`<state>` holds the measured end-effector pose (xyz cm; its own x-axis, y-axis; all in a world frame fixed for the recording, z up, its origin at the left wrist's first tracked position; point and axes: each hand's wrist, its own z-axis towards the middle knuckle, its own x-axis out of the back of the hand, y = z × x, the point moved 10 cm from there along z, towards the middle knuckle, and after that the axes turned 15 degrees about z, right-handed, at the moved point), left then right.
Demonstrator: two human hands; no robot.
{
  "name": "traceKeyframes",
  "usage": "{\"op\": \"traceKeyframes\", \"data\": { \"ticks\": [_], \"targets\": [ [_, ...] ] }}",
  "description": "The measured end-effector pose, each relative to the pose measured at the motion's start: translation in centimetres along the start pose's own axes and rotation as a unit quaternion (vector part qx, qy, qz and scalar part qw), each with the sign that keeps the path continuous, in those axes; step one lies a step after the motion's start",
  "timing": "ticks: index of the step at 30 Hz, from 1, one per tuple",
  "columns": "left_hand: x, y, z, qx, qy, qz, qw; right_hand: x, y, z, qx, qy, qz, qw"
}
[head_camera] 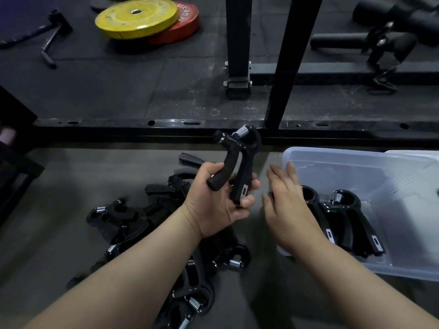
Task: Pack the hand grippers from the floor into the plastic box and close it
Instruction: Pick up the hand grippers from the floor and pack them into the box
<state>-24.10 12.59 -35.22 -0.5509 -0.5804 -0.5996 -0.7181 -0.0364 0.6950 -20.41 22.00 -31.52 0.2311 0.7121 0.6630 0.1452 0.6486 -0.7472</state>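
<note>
Head view, looking down at the floor (59,210). Up at eleven o'clock a yellow weight plate (136,17) lies overlapping a red weight plate (183,27) on the dark mat. Across the middle runs the black rack frame (213,129), its uprights rising toward twelve o'clock.

Down at seven o'clock, a pile of hand grippers (147,224) sprawls on the floor, black handles tangled, silver springs showing here and there, partly hidden under the left forearm.

Dead centre, the left hand (213,205) is raised above that pile, fingers (247,200) wrapped around the two handles of a held hand gripper (237,162); the spring end points up toward twelve o'clock, just in front of the frame rail.

Just beside it, at four o'clock from the held gripper, the right hand (289,207) hovers palm down, fingers spread loosely and holding nothing, over the near-left corner of the plastic box (403,269).

The translucent box sits open on the floor at three o'clock. Inside, against its left side, the packed hand grippers (351,222) lie side by side, ring ends toward twelve, handles toward five.
</note>
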Motion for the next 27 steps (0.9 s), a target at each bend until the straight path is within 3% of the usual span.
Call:
{"op": "traceKeyframes", "data": {
  "ticks": [5,11,13,16,19,21,24,27],
  "targets": [
    [-2.5,-0.6,-1.2,-0.004,-0.049,-0.007,0.999,0.2,0.4,0.2,-0.013,-0.001,0.047,0.999],
    [-2.6,-0.7,-2.0,-0.014,-0.005,0.039,0.999,0.5,0.5,0.1,-0.024,-0.004,0.105,0.994],
    [-2.9,-0.5,-1.8,-0.021,0.017,0.067,0.997,2.1,0.2,-0.5,-0.051,0.031,0.186,0.981],
    [-4.7,-0.1,-1.1,-0.043,0.019,0.097,0.994,5.0,-0.9,-2.0,-0.076,0.080,0.356,0.928],
    [-7.2,-0.2,0.0,-0.054,0.027,0.158,0.986,7.0,-1.0,-2.8,-0.062,0.073,0.332,0.939],
    [-9.1,-0.4,0.6,-0.055,0.018,0.214,0.975,7.5,0.9,-3.2,-0.113,0.067,0.339,0.932],
    [-10.7,-1.0,1.6,-0.045,0.053,0.356,0.932,9.0,4.1,-3.7,-0.174,0.090,0.349,0.916],
    [-11.5,0.1,2.6,-0.123,0.115,0.524,0.835,12.1,6.6,-3.6,-0.164,0.137,0.332,0.919]
  ]
}}
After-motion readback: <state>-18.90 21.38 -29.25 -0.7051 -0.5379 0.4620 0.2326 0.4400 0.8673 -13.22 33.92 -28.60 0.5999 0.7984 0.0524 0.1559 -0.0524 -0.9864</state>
